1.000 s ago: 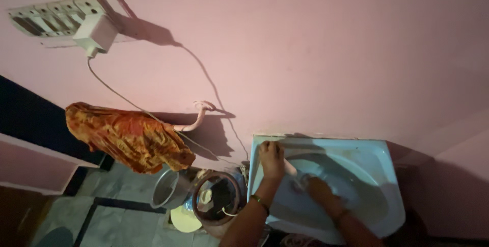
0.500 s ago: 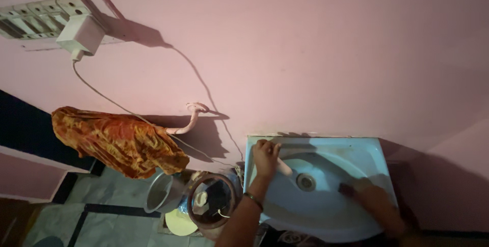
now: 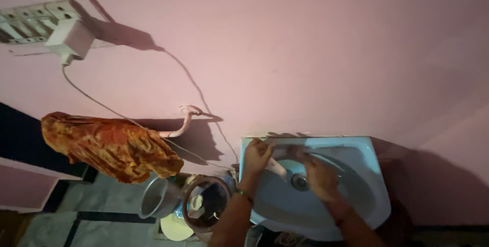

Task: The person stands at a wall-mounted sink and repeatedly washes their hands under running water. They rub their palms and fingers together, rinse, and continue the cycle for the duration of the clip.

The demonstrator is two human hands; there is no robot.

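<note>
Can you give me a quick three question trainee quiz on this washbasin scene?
1. True or false: the left hand rests at the back left corner of the pale blue basin.
2. Where is the right hand? A) on the orange cloth B) inside the bowl near the drain C) on the switchboard
3. Fill in: the orange cloth hangs from a pink ____ on the wall.

Key: 1 true; 2 B; 3 hook.
</note>
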